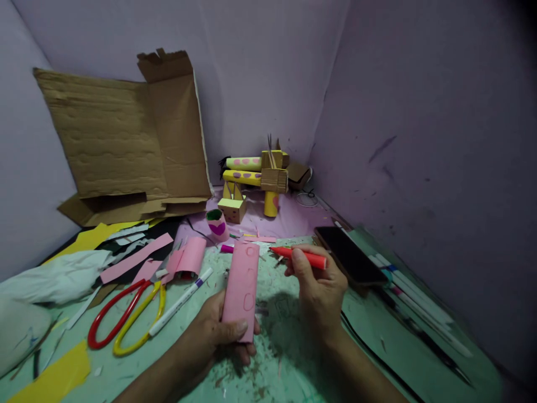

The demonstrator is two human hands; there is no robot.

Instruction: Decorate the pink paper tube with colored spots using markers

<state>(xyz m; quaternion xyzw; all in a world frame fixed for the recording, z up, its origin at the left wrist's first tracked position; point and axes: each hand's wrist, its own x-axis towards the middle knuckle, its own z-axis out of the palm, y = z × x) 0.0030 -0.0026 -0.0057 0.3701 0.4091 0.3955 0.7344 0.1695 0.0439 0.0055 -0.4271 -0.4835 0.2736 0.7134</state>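
Note:
My left hand (212, 334) grips the near end of a long pink paper-covered tube (242, 285) with faint ovals drawn on it, held just above the green mat. My right hand (318, 288) holds a red marker (298, 256), its tip pointing left and hovering beside the far end of the pink tube. The marker tip is apart from the tube.
Red and yellow scissors (126, 318), a white marker (181, 301) and pink paper scraps (184, 258) lie to the left. A black phone (349, 254) and several pens (413, 299) lie on the right. A yellow cardboard model (258, 182) and folded cardboard (126, 140) stand at the back.

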